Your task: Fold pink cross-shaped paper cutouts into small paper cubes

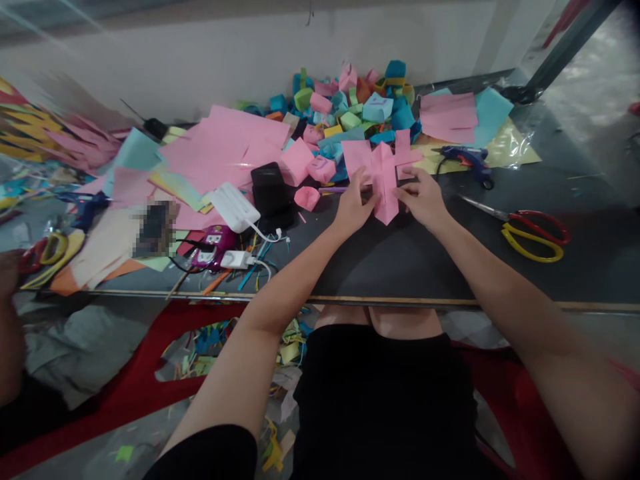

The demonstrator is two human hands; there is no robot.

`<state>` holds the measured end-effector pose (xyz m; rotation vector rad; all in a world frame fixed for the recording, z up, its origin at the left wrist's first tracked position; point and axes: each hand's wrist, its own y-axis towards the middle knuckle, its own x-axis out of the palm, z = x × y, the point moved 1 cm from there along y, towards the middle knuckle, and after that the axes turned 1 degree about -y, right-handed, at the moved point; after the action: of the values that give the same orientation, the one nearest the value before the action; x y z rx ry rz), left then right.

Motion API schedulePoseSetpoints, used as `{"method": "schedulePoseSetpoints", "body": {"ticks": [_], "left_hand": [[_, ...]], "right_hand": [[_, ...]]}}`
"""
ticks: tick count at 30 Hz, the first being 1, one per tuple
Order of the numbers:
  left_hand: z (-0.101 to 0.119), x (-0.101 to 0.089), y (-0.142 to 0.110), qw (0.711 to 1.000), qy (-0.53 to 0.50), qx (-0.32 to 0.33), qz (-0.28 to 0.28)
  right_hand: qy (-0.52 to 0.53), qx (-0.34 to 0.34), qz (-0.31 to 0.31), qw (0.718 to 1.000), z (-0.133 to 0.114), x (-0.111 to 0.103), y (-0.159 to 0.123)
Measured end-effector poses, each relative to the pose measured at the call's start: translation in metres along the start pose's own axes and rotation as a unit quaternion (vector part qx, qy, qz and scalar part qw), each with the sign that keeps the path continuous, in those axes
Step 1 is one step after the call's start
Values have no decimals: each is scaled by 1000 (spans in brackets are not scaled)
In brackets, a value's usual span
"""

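A pink cross-shaped folded paper (383, 175) lies on the dark table (410, 260) in front of me. My left hand (353, 205) pinches its left side with closed fingers. My right hand (423, 197) presses and grips its right flap, fingers curled on the paper. Both hands meet at the paper's middle fold. Just left of my left hand lies a small pink folded piece (307, 197).
A pile of folded paper boxes (350, 107) in pink, blue and green sits behind. Pink sheets (225, 150) spread at left, with a black box (270, 190), a white charger (233, 207) and cables. A blue glue gun (467, 160) and red-yellow scissors (533, 233) lie at right.
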<state>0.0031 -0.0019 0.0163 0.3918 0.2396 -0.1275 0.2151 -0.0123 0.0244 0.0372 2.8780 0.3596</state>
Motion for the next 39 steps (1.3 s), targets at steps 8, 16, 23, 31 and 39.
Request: {"method": "schedulePoseSetpoints", "body": {"ticks": [8,16,23,31,39], "left_hand": [[-7,-10,4,951,219,140,-166],[2,-17,5,903,266,180,-286],[13,-24,7,896,245,236,-285],[16,-35,9,907,245,240,-246],[23,-38,6,898,266,240,-255]], "right_hand": [[-170,10,-94,981,-16,-8,-6],[-407,-78,-164,895,-40,-11,-13],[-370,-202,-207,883,-28,-10,-10],[-379,-237,-281,849,-26,-10,-6],[-426,-254,-293,818,-31,-10,-5]]}}
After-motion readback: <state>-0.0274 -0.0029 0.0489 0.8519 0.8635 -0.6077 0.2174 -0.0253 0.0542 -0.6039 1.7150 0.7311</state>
